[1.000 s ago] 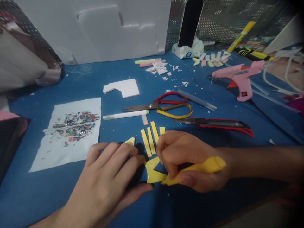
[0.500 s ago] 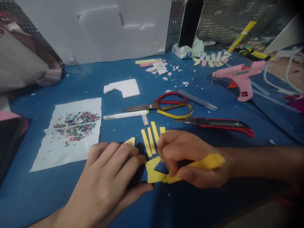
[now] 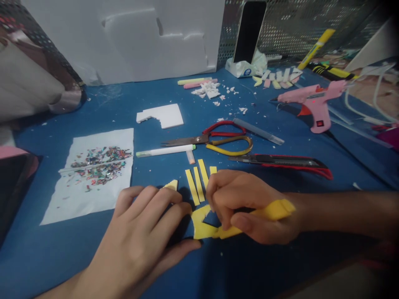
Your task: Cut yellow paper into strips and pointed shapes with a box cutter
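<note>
My right hand (image 3: 249,203) is closed around a yellow marker (image 3: 274,211), whose tip end meets the right edge of a small yellow-coloured foam piece (image 3: 204,228). The piece lies flat on the blue table and has a notch cut out of its upper right side. At its left edge, my left hand (image 3: 146,228) steadies it with curled fingers and the thumb; the fingertips are partly hidden. Just beyond the hands lie several narrow yellow strips (image 3: 198,185). Another yellow piece (image 3: 172,185) pokes out behind my left fingers.
Scissors (image 3: 215,139), a white pen (image 3: 165,150) and a box cutter (image 3: 286,162) lie beyond my hands. A pink glue gun (image 3: 314,101) rests at right. Left, a paper sheet (image 3: 77,203) bears shiny flakes. A white foam piece (image 3: 171,116) and a propped phone (image 3: 250,31) are farther back.
My right thumb and the marker have shifted very slightly upward against the foam piece. My left hand stays in place.
</note>
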A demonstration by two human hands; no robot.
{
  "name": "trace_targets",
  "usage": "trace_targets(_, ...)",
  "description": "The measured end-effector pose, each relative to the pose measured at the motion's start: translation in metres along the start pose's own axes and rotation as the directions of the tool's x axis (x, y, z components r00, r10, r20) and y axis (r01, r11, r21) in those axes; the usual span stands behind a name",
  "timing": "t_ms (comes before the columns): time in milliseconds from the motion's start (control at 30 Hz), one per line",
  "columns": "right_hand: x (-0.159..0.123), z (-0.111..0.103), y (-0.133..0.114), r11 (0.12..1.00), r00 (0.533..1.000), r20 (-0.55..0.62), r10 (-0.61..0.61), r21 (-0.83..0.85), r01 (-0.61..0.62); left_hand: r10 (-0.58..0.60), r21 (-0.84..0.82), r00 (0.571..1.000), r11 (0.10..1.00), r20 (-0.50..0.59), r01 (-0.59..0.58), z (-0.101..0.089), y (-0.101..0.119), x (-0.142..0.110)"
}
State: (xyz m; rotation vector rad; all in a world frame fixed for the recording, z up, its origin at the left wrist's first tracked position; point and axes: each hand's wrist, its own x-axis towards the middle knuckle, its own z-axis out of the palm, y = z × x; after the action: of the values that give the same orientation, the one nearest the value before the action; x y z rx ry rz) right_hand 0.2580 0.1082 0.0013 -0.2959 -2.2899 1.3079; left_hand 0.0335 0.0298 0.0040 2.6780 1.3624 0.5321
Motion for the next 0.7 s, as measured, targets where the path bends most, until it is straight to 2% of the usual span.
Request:
trace_targets(133,0.0013,0.0,-0.0013,1.0,1.0,0.001,0.027,-0.009,-0.027,0.003,-0.007,1.0,1.0,0.0,-0.003,0.0,0.0008,-0.0001)
trace_targets(267,0.0017,-0.0003,-0.0018,0.999,1.0,0.014,-0.006,0.032,0.006,-0.005,0.008,1.0,1.0,0.007,0.005,-0.0002,0.0011,-0.0004)
trace_targets(367,0.0011,0.0,-0.0007,0.999,0.999,0.003,0.036,-0.002,-0.036,0.004,0.001,1.0,1.0,-0.008,-0.004,-0.0001,0.0007,-0.0005)
trace_targets(467,0.0004,-0.0001,-0.0005,1.0,1.0,-0.001,-0.022,0.023,0.022,0.007,0.003,1.0,1.0,0.0,-0.007,0.0,0.0007,-0.0002)
trace_targets(533,-0.0004,-0.0011,-0.0015,0.996,0.997,-0.048,-0.064,0.057,0.067,0.007,-0.001,1.0,1.0,0.014,-0.007,0.0001,0.001,-0.0002)
trace_targets(633,-0.002,-0.0039,-0.003,0.997,0.982,-0.187,-0.006,0.076,0.02,0.017,-0.029,0.999,0.999,0.027,-0.016,0.0005,0.0011,-0.0015)
trace_targets(700,-0.0033,-0.0059,-0.0027,0.996,0.975,-0.22,0.032,0.087,-0.014,0.033,-0.051,0.999,0.998,0.042,-0.031,0.0009,0.0004,-0.0029)
